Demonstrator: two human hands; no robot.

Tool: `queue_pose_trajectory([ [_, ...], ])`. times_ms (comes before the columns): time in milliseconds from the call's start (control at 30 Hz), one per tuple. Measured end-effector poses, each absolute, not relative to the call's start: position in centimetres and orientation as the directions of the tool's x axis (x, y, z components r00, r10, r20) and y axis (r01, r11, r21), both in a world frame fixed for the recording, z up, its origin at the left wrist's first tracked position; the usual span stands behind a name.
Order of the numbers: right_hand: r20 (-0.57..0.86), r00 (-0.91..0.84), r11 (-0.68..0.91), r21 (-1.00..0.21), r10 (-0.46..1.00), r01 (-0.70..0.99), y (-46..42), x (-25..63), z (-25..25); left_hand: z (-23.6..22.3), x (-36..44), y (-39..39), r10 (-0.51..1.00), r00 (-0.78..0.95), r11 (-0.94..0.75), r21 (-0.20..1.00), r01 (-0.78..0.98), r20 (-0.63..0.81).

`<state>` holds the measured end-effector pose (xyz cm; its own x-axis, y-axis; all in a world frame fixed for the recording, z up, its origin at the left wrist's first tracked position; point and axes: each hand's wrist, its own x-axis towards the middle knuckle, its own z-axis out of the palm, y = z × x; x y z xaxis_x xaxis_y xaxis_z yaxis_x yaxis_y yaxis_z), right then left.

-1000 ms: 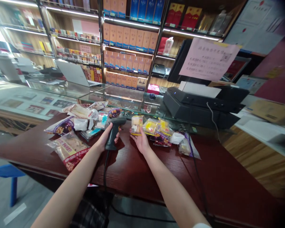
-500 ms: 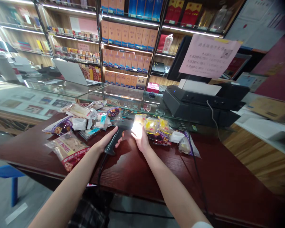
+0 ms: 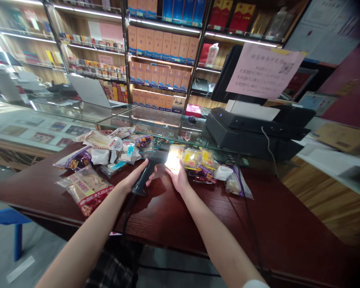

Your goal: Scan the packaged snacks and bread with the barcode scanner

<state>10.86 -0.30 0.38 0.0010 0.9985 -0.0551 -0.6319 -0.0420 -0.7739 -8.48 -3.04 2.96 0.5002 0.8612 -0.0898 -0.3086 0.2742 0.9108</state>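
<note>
My left hand [image 3: 131, 179] grips a black handheld barcode scanner [image 3: 141, 182], whose cord [image 3: 128, 214] drops over the counter's front edge. My right hand [image 3: 178, 179] holds a clear packet of yellow cake [image 3: 174, 158] upright by its lower end, just beyond the scanner's nose. Bright light falls on that packet and washes out its label. Several similar yellow packets [image 3: 191, 159] lie right behind it. To the left, a large printed bread bag [image 3: 85, 190] and a heap of snack packets [image 3: 100, 140] rest on the dark red wooden counter [image 3: 258, 208].
A glass display case [image 3: 156, 120] stands behind the counter, with a laptop [image 3: 90, 91] on it. To the right sit a black printer-like machine [image 3: 252, 128] and a pink paper notice [image 3: 264, 71]. Shelves of boxed goods [image 3: 159, 52] fill the back.
Since a second ago, the scanner has tipped forward, pointing at the held packet, which is now brightly lit. Both hands have closed in slightly. Almost nothing differs over the last half second.
</note>
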Motion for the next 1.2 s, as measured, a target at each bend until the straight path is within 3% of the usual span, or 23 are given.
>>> queue_pose_trajectory([
  [433, 0.056, -0.059, 0.016, -0.845, 0.997, -0.535, -1.1, 11.1, 1.6, 2.9, -8.7, -3.0, 0.876, 0.479, 0.275, 0.878, -0.391, -0.061],
  [533, 0.178, -0.014, 0.157, -0.896, 0.984, -0.415, -1.3, 11.9, 3.2, 3.3, -8.5, -3.4, 0.887, 0.462, 0.236, 0.863, -0.447, -0.003],
  [600, 0.352, 0.1, 0.365, -0.917, 0.931, -0.164, -1.4, 13.2, 4.5, 3.8, -8.0, -3.8, 0.917, 0.397, 0.181, 0.854, -0.488, 0.032],
  [667, 0.568, 0.186, 0.518, -0.815, 0.801, 0.259, -1.5, 15.0, 5.4, 4.5, -7.6, -4.4, 0.955, 0.288, 0.089, 0.86, -0.503, 0.07],
  [733, 0.681, 0.229, 0.437, -0.654, 0.696, 0.618, -1.4, 17.0, 5.5, 5.5, -7.8, -5.2, 0.971, 0.21, -0.001, 0.874, -0.485, 0.118],
  [800, 0.705, 0.262, 0.273, -0.549, 0.658, 0.79, -1.1, 18.5, 4.8, 6.8, -9.0, -6.2, 0.966, 0.2, -0.056, 0.888, -0.457, 0.164],
  [900, 0.702, 0.306, 0.125, -0.491, 0.643, 0.862, -0.7, 19.4, 3.1, 8.6, -12.8, -7.4, 0.959, 0.2, -0.106, 0.905, -0.411, 0.203],
  [967, 0.713, 0.289, 0.125, -0.467, 0.639, 0.875, -0.7, 19.1, 2.6, 9.3, -16.0, -8.1, 0.962, 0.181, -0.122, 0.912, -0.392, 0.206],
  [1100, 0.807, 0.169, 0.283, -0.383, 0.566, 0.879, -1.4, 17.1, 3.4, 8.2, -20.6, -9.1, 0.992, 0.051, -0.072, 0.862, -0.502, 0.112],
  [1200, 0.828, 0.045, 0.486, -0.371, 0.559, 0.792, -2.1, 15.0, 3.7, 6.4, -21.1, -8.9, 0.999, 0.033, -0.015, 0.816, -0.577, 0.042],
])
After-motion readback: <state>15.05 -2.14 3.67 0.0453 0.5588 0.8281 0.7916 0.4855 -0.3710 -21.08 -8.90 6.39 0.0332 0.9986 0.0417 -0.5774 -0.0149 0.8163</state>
